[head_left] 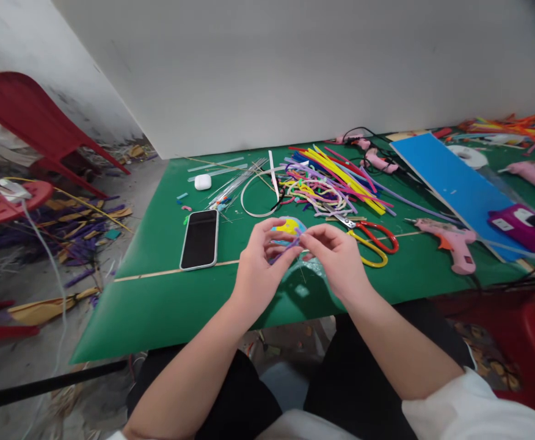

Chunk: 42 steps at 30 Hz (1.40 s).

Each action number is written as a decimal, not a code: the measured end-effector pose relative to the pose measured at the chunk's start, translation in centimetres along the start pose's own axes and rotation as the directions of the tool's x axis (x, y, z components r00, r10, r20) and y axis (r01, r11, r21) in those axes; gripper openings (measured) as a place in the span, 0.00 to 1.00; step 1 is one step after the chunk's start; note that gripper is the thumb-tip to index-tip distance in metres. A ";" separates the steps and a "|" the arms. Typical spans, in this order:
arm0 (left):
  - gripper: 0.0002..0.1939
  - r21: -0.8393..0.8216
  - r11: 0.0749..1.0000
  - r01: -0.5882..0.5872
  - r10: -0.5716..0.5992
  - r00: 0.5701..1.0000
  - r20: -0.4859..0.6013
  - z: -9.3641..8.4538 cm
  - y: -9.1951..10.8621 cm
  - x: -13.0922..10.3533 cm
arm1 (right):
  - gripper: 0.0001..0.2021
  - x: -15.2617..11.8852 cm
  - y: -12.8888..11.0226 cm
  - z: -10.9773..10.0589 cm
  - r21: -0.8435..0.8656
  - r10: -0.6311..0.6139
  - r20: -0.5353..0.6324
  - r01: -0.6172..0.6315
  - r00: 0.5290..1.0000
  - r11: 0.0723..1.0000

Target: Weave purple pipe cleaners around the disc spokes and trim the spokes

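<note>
Both hands meet over the front part of the green table. Between the fingertips runs a short purple pipe cleaner [290,244]. My left hand [262,256] is closed round its lower part, and my right hand [334,253] pinches its upper end. Just behind the fingers lies a yellow and light-blue round piece [289,226], partly hidden by the hands. Scissors [374,241] with one red and one yellow handle lie right of my right hand. A pile of mixed pipe cleaners [317,189] spreads behind the hands.
A phone [200,239] and a white earbud case [203,182] lie on the left of the table [167,311]. To the right are a pink glue gun [451,241] with a cable and a blue board [451,183]. A red chair [33,122] stands on the littered floor at left.
</note>
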<state>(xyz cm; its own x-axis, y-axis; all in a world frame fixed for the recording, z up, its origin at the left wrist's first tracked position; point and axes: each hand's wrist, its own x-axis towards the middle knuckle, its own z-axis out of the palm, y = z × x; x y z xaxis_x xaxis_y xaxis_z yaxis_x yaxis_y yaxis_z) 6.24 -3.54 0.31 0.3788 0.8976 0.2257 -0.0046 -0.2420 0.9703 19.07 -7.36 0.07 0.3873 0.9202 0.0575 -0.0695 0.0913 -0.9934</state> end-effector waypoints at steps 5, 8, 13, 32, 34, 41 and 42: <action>0.07 0.258 0.962 -0.093 0.086 0.996 0.040 -0.2 -0.3 0.0 | 0.08 0.3 0.5 0.2 0.118 0.030 -0.017 -0.028 0.999 0.993; 0.07 0.439 0.867 -0.237 0.239 0.970 0.053 -0.5 -0.3 0.0 | 0.08 0.4 0.7 0.1 0.068 0.049 0.021 -0.050 0.999 0.996; 0.07 0.659 0.566 -0.496 0.503 0.841 0.200 -1.2 -0.3 0.3 | 0.09 0.4 0.2 -0.5 -0.205 -0.028 0.073 0.042 0.997 0.978; 0.04 0.669 0.586 -0.457 0.530 0.841 0.110 -1.2 0.0 0.2 | 0.09 -0.1 -0.5 -0.5 -0.272 -0.052 0.073 0.070 0.996 0.960; 0.05 0.688 0.557 -0.465 0.530 0.837 0.136 -1.3 0.1 0.2 | 0.09 -0.2 -0.6 -0.5 -0.299 -0.061 0.079 0.082 0.995 0.951; 0.05 0.646 0.568 -0.510 0.531 0.827 0.186 -1.6 0.2 0.4 | 0.09 -0.4 -0.5 -0.4 -0.296 -0.069 0.096 0.095 0.993 0.950; 0.06 0.642 0.569 -0.514 0.532 0.825 0.191 -1.6 0.2 0.4 | 0.09 -0.3 -0.4 -0.3 -0.287 -0.065 0.094 0.090 0.993 0.954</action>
<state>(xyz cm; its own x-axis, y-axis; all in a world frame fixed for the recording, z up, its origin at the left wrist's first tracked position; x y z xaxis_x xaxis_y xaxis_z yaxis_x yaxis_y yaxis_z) 4.94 -2.65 0.73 0.4865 0.5419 0.6853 0.3968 -0.8359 0.3793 19.28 -7.84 0.43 0.3026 0.9440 0.1314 0.2327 0.0605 -0.9707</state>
